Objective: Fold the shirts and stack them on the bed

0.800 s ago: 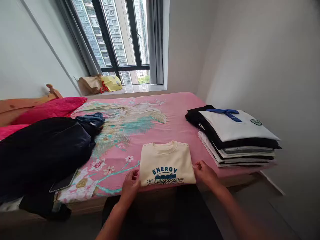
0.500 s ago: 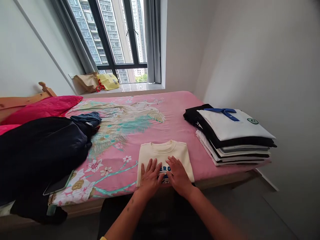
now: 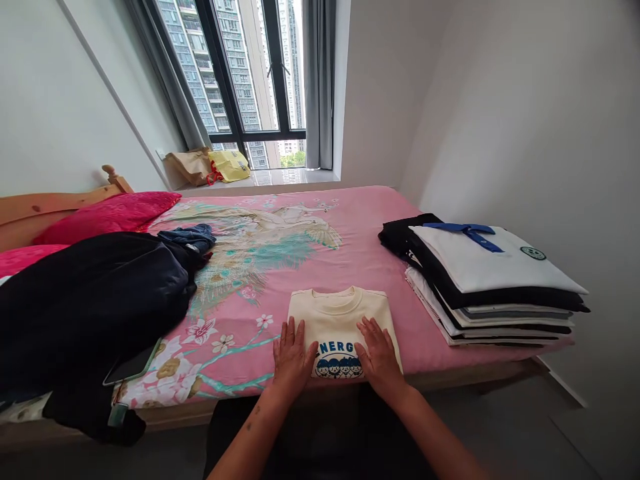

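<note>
Both unclenched, the left hand (image 3: pixel 293 363) and right hand (image 3: pixel 381 360) seemingly rest flat on the folded cream top (image 3: pixel 335 320).

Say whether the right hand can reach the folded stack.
Probably yes: the right hand lies open on the cream shirt, and only pink sheet shows between that shirt and the folded stack.

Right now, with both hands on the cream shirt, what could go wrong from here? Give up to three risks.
1. The cream shirt lies at the near edge of the bed, so a tug by the left hand or right hand might drag it over or spoil its folds.
2. The stack of folded clothes has uneven layers; a bump could topple it.
3. The dark clothes partly hang over the edge and might slide down.
</note>
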Action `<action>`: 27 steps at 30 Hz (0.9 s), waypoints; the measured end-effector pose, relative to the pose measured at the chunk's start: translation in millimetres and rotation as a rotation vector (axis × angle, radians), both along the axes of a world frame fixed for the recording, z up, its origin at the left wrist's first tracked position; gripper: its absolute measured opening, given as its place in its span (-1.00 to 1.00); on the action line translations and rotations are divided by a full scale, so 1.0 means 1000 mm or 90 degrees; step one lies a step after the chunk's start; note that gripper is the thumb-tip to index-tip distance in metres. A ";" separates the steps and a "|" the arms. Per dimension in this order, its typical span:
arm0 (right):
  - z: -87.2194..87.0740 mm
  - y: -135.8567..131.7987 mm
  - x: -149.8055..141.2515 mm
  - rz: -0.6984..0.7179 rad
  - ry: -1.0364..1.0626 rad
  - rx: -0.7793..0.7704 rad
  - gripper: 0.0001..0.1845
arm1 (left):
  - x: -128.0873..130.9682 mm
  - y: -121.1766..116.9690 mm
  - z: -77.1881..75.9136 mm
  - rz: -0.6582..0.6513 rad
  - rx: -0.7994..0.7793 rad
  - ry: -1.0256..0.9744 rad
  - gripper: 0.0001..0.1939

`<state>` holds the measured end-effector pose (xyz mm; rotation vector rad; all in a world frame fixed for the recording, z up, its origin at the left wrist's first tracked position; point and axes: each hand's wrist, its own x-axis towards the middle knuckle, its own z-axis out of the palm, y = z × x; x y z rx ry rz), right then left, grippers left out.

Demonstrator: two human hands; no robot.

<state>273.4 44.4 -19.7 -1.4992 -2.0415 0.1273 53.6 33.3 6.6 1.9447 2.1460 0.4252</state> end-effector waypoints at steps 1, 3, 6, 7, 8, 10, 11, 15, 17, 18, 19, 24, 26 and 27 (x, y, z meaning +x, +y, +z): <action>0.004 0.006 -0.001 -0.015 0.011 0.015 -0.51 | 0.001 0.008 0.005 -0.028 0.029 0.001 -0.40; 0.009 0.018 -0.005 -0.046 0.020 0.028 -0.48 | 0.006 0.024 0.010 -0.074 0.080 0.006 -0.41; 0.004 0.033 -0.012 -0.052 -0.014 -0.027 -0.46 | 0.012 0.040 0.003 -0.037 0.069 -0.024 -0.39; 0.000 0.035 -0.014 -0.042 -0.030 -0.054 -0.46 | 0.012 0.042 -0.002 -0.006 0.055 -0.046 -0.37; -0.005 0.037 -0.015 -0.032 -0.043 -0.076 -0.46 | 0.012 0.044 -0.007 0.022 0.045 -0.073 -0.34; -0.013 0.037 -0.016 -0.017 -0.044 -0.094 -0.44 | 0.007 0.048 -0.017 0.059 0.047 -0.149 -0.30; -0.017 0.036 -0.015 -0.011 -0.029 -0.090 -0.45 | 0.002 0.050 -0.021 0.073 0.053 -0.216 -0.29; -0.023 0.040 0.000 -0.002 0.152 -0.020 -0.54 | -0.029 0.070 -0.021 0.143 0.026 -0.538 -0.40; -0.024 0.050 0.015 -0.057 0.286 0.016 -0.53 | -0.046 0.084 -0.015 0.156 0.004 -0.608 -0.46; -0.025 0.056 0.024 -0.099 0.358 0.009 -0.50 | -0.053 0.091 -0.011 0.155 -0.008 -0.625 -0.47; -0.026 0.063 0.032 -0.142 0.428 -0.018 -0.47 | -0.058 0.097 -0.007 0.154 -0.022 -0.649 -0.49; -0.030 0.096 0.063 -0.214 0.619 -0.210 -0.48 | -0.069 0.126 0.009 0.122 -0.106 -0.742 -0.53; -0.027 0.104 0.067 -0.202 0.631 -0.238 -0.53 | -0.069 0.135 0.013 0.087 -0.148 -0.757 -0.56; -0.026 0.108 0.067 -0.198 0.638 -0.250 -0.54 | -0.069 0.138 0.014 0.068 -0.168 -0.760 -0.58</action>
